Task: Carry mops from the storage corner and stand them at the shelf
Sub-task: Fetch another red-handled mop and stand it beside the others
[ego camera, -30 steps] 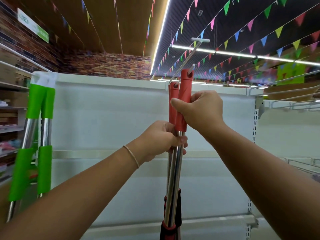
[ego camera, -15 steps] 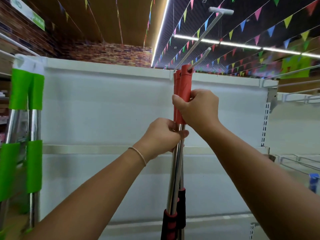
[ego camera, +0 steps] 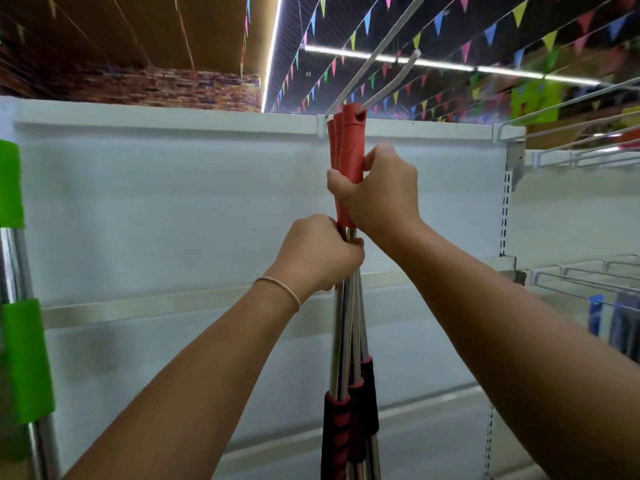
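Red plastic grips topped a bundle of three mops (ego camera: pixel 347 299), whose steel poles stood nearly upright in front of the white back panel of the shelf (ego camera: pixel 173 209). The right hand (ego camera: pixel 381 192) was clenched round the red grips near their tops, thumb on the near side. Just below it, the left hand (ego camera: pixel 320 252) grasped the bare steel poles together, a thin band on its wrist. Lower down, each pole carried a black-and-red foam sleeve. A metal hook rod (ego camera: pixel 388 84) ran through the hole in the front grip's tip, level with the shelf's top edge. At the shelf's left edge stood other steel poles with green sleeves (ego camera: pixel 26 362). Coloured bunting (ego camera: pixel 440 22) hung under the ceiling.
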`<state>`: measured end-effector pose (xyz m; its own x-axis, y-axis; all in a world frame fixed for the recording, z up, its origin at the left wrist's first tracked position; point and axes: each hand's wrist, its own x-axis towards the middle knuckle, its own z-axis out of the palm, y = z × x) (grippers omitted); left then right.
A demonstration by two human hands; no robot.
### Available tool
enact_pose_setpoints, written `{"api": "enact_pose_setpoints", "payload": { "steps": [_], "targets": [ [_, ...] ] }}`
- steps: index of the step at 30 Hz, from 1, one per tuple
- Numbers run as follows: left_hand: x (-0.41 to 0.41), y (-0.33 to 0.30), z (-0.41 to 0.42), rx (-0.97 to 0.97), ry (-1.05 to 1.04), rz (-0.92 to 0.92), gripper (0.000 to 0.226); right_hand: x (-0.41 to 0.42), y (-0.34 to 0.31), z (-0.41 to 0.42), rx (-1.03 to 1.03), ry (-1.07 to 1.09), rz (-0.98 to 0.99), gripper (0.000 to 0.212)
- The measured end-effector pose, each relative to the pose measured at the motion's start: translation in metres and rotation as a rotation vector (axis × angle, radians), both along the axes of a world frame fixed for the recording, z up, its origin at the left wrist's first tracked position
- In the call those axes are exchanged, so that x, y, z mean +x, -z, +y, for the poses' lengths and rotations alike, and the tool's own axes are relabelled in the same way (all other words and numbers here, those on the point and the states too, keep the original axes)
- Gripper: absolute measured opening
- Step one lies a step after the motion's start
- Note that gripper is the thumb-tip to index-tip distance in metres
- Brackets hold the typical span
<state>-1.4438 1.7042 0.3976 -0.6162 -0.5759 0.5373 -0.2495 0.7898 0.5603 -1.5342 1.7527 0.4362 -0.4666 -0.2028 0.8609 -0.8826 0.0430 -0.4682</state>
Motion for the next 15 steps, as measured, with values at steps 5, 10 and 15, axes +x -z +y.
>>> {"api": "enact_pose_setpoints", "payload": {
  "steps": [5, 10, 15],
  "targets": [
    [0.0, 0.0, -0.002, -0.051, 0.013, -0.012, 0.027, 0.003, 0.004, -0.002, -0.004, 0.077, -0.018, 0.042],
    [0.004, 0.002, -0.006, -0.035, 0.073, -0.009, 0.026, 0.008, 0.013, 0.0, 0.032, 0.131, -0.035, 0.039],
    [0.009, 0.015, -0.009, 0.06, 0.152, 0.074, 0.034, 0.011, 0.018, 0.007, 0.094, 0.134, -0.079, 0.033]
  ]
}}
